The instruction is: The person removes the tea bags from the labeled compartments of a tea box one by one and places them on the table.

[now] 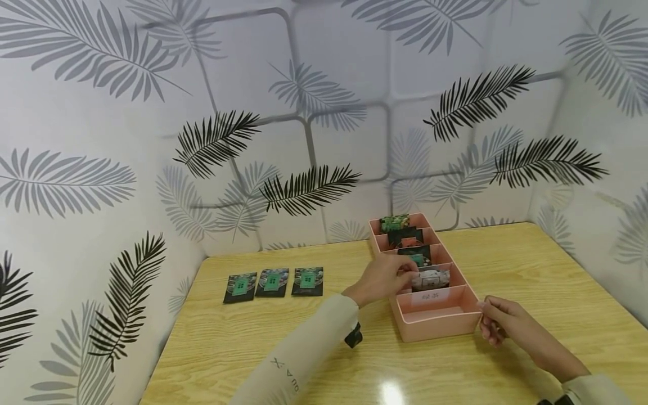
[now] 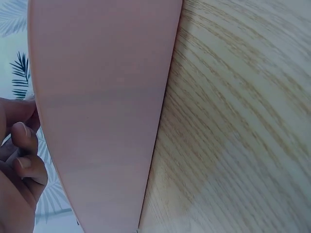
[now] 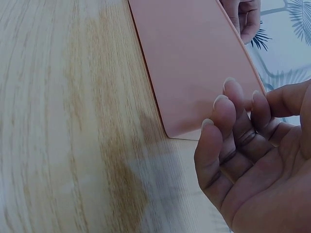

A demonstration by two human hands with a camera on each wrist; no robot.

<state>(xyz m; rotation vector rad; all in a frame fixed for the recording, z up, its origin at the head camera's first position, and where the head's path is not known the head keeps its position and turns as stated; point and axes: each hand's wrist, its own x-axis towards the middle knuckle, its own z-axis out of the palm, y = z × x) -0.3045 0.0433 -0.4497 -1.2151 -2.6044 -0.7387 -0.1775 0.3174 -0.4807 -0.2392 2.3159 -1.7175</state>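
A long pink divided box (image 1: 440,328) stands on the table, with sachets in several of its compartments. My left hand (image 1: 381,279) reaches over its left side, thumb and forefinger pinching the left edge of a dark and whitish sachet (image 1: 431,279) in the second compartment from the front. In the left wrist view, the box wall (image 2: 102,107) hides what those fingertips hold. At the near right corner, my right hand (image 1: 511,326) pinches the box rim between thumb and forefinger. The right wrist view shows its other fingers (image 3: 210,141) loosely curled beside the wall.
Three dark sachets with green labels lie in a row on the left of the wooden table (image 1: 212,349); the middle one (image 1: 272,282) is among them. The front compartment has a white paper label (image 1: 430,296) on its divider. A leaf-patterned wall (image 1: 349,140) stands behind.
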